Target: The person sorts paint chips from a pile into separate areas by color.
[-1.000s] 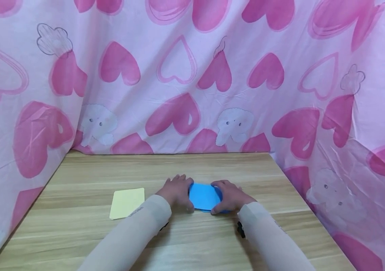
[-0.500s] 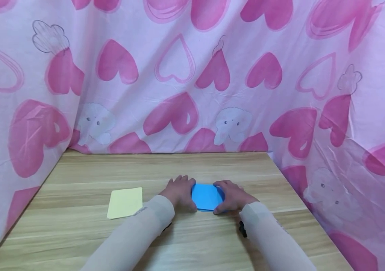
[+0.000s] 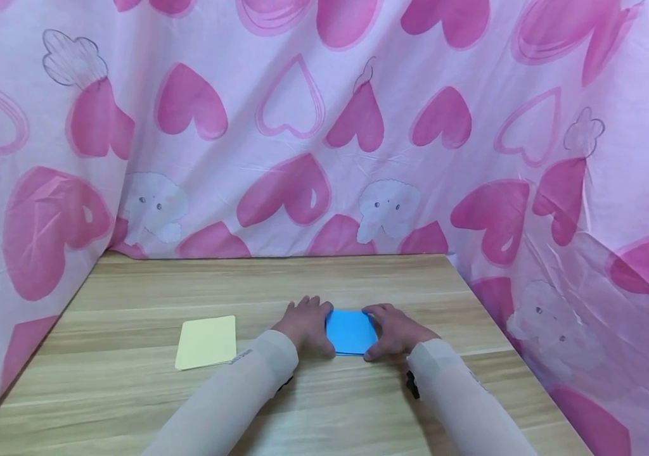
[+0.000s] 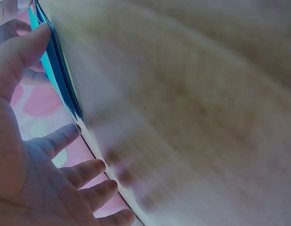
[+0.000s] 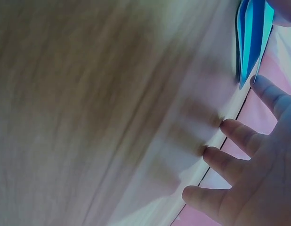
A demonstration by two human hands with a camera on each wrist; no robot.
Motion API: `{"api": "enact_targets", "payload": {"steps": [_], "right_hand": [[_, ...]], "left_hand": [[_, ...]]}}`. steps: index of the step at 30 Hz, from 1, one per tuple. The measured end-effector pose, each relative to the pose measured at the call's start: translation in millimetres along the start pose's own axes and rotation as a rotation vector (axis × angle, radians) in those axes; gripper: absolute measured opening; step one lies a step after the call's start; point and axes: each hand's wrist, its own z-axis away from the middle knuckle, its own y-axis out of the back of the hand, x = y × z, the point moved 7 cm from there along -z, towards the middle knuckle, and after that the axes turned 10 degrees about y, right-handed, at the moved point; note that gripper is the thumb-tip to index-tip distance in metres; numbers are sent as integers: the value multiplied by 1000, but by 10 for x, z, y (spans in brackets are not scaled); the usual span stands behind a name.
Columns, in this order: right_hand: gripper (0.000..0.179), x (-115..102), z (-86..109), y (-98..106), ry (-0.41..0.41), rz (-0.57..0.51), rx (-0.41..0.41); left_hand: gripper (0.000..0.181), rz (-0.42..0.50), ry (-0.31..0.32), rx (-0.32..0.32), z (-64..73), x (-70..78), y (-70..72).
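A small stack of blue square paper sheets (image 3: 351, 332) lies on the wooden table, between both hands. At its left side is the left hand (image 3: 308, 326), thumb at the near corner and index finger by the far one. The right hand (image 3: 395, 330) mirrors this on the other side. Seen from the left wrist, the thumb (image 4: 35, 42) touches the slightly fanned blue sheets (image 4: 65, 80), while the other fingers are spread and fairly straight. In the right wrist view, the index fingertip (image 5: 258, 84) meets the corner of the blue sheets (image 5: 254, 37); the thumb is mostly out of frame.
Pale yellow square sheets (image 3: 206, 342) lie to the left of the left forearm. Pink heart-patterned cloth (image 3: 284, 190) surrounds the wood-grain table (image 3: 279, 278) at the back and both sides. Dark wrist devices show under the sleeves.
The blue sheets look more evenly squared, with less of the lower ones jutting out toward the right hand. Both hands stay at the sides; the whole view has shifted slightly.
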Motion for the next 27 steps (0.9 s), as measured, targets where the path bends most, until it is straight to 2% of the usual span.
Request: {"api": "enact_targets", "payload": {"steps": [12,27], "right_hand": [[106,69,51,21,-25,-15,-13],[111,86,59,35,-33,-10,-28]], "left_hand": [[100,-4,-7,-2,-26,92,-17],[103,-3,-17,7,-28,88,-2]]}}
